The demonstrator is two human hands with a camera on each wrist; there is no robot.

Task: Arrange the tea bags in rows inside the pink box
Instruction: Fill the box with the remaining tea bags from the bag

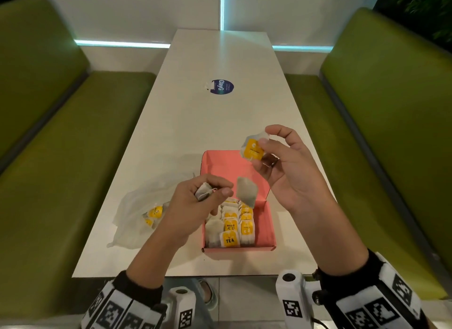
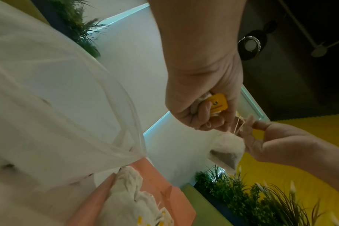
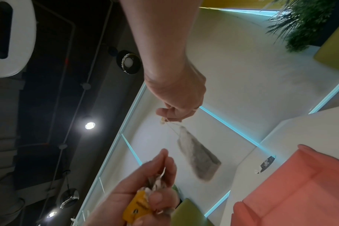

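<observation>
The open pink box [image 1: 267, 221] lies on the white table, with tea bags [image 1: 232, 228] in rows filling its near left part. Above the box, my left hand [image 1: 220, 191] grips a bunched tea bag [image 1: 203, 191] and pinches a string. A grey tea bag [image 1: 247, 191] dangles from that string, also seen in the wrist views [image 2: 228, 146] [image 3: 199, 156]. My right hand [image 1: 265, 142] is raised over the box lid [image 1: 225, 164]. Its thumb and fingers pinch a yellow-tagged tea bag [image 1: 252, 150].
A clear plastic bag [image 1: 137, 206] with more tea bags [image 1: 155, 212] lies left of the box. A round blue sticker [image 1: 222, 86] sits mid-table. Green benches [image 1: 61, 157] flank the table on both sides. The table's front edge runs just before my wrists.
</observation>
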